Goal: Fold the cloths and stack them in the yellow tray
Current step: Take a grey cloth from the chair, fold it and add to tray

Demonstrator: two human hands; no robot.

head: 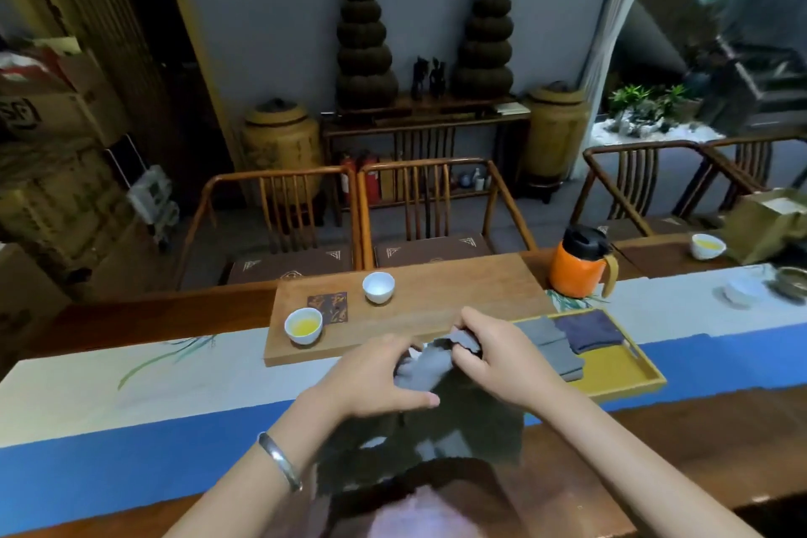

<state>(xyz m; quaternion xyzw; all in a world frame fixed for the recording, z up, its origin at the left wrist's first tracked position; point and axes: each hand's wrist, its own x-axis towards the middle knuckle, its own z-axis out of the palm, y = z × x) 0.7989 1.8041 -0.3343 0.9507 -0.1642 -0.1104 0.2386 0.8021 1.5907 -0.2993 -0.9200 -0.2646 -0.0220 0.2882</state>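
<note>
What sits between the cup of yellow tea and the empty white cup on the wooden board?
In the head view, a dark patterned coaster lies between the tea cup and the empty cup, on the wooden board.

A cloth (425,367) is held between the hands at the centre of the view, above the tabletop (131,371), with the left hand (375,376) at 9 o'clock of it and the right hand (493,356) at 3 o'clock. A board (458,288) is laid at 12 o'clock of the hands. On it, one cup (303,325) is placed at its near left corner, a coaster (327,307) just beside that at 2 o'clock, and a second cup (378,287) farther at 2 o'clock. A tray (629,371) is set at 3 o'clock of the hands; two folded cloths (554,347) are found in it side by side. A flask (581,262) is stood at 12 o'clock of the tray. Chairs (428,210) are lined behind the tabletop.
</note>
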